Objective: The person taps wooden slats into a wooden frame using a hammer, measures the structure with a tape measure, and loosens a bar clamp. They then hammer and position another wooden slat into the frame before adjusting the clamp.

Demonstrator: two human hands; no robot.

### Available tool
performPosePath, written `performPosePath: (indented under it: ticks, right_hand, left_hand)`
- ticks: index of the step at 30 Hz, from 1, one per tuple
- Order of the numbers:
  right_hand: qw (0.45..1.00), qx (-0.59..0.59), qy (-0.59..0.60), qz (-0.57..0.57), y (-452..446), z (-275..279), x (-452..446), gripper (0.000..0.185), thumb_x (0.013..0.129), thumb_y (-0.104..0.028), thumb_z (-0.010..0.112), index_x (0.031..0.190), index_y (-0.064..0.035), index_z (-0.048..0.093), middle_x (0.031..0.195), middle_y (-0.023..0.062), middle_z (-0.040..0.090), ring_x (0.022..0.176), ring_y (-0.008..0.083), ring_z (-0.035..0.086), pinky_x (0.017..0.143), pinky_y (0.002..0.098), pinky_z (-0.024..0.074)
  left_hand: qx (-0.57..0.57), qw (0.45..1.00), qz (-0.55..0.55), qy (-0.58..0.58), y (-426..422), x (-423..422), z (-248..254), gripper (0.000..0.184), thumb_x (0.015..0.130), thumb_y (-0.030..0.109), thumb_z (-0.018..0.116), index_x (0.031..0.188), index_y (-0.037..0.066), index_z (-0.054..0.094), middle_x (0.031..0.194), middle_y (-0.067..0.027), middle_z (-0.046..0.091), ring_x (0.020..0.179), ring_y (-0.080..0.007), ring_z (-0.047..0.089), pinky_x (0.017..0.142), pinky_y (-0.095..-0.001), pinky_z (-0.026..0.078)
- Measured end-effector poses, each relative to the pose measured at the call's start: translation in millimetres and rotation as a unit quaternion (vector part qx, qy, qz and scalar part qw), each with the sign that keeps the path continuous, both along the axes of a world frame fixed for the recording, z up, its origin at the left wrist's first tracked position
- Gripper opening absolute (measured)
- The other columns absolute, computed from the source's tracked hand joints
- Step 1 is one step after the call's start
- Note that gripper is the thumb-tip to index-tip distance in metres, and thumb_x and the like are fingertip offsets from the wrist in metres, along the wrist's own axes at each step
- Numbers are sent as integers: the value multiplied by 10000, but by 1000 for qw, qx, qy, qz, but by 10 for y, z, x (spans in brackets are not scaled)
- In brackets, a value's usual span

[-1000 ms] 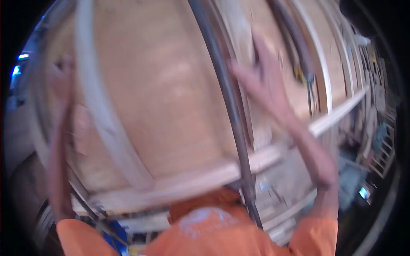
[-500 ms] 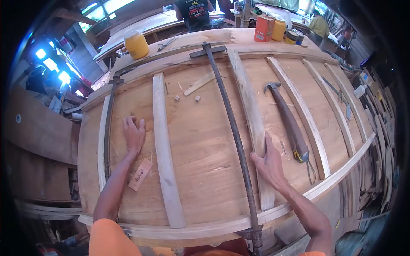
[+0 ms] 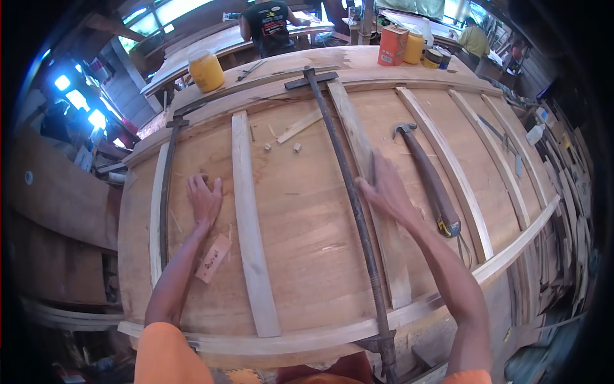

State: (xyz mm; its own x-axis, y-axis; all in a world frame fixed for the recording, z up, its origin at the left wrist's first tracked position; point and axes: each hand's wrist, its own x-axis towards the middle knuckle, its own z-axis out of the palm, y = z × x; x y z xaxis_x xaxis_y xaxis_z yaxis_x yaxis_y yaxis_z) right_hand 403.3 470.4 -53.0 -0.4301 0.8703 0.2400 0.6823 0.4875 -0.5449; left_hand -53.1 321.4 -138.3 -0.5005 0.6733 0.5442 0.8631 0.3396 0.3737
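My left hand [image 3: 205,198] rests on the plywood panel [image 3: 294,237], fingers apart and holding nothing, between a clamp bar [image 3: 168,185] and a wooden slat [image 3: 248,224]. A small labelled wood piece [image 3: 213,258] lies just below it. My right hand [image 3: 385,192] lies on another slat [image 3: 349,121], its thumb near the long metal clamp [image 3: 345,173] and its fingers along the slat's right side. To the right of that slat, a claw hammer [image 3: 426,168] lies on the panel beside a yellow tape measure [image 3: 449,226].
A yellow jar [image 3: 206,72], a red can [image 3: 393,46] and more containers stand on the far side. Beyond are a person in a dark shirt [image 3: 267,27] and another in a yellowish top [image 3: 474,40]. Wood offcuts [image 3: 579,192] are stacked at right.
The view has steadied from the blurred earlier frame. My right hand has moved up along the slat, whose far end has shifted left towards the clamp. My left hand stays on the panel.
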Motion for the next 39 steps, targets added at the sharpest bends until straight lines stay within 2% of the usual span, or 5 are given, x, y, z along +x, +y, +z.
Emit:
performPosePath:
  ticks: [14,22,27,31,39]
  right_hand:
    - [996,83,41,14,216,-341,-148,867,839,-228,627,1577,106,315,1166,382,629,1068,501,611,1024,501,474]
    - [997,20,47,-51,371,-91,295,877,877,-180,654,1591,130,249,1071,373,669,912,483,692,842,509,555]
    - [998,-10,63,-25,340,-247,157,903,860,-188,645,1587,148,226,1210,435,610,1153,513,630,1039,477,482]
    - [998,-20,63,-11,345,-205,91,921,850,-184,639,1592,149,206,1214,434,608,1137,526,631,1032,487,485]
    - [997,80,4,16,-229,373,508,1041,929,-516,742,1592,128,263,1504,371,484,1422,438,494,1200,448,380]
  left_hand:
    - [4,1000,1,1,-14,-46,-42,414,917,308,732,1129,-26,607,1144,-218,592,1097,-411,566,979,-511,449]
    - [18,999,2,-44,54,13,-4,412,910,300,747,1124,-23,605,1138,-219,591,1099,-411,566,972,-512,451]
    - [7,1000,4,4,4,-30,9,414,913,299,745,1121,-28,601,1143,-225,586,1108,-409,564,974,-511,451]
    - [8,1000,18,17,13,-8,41,418,914,302,744,1122,-30,598,1147,-225,584,1115,-409,563,976,-514,450]
    - [0,999,26,40,65,-139,-104,492,943,427,715,1126,-17,610,1177,-243,602,1120,-437,586,956,-535,486]
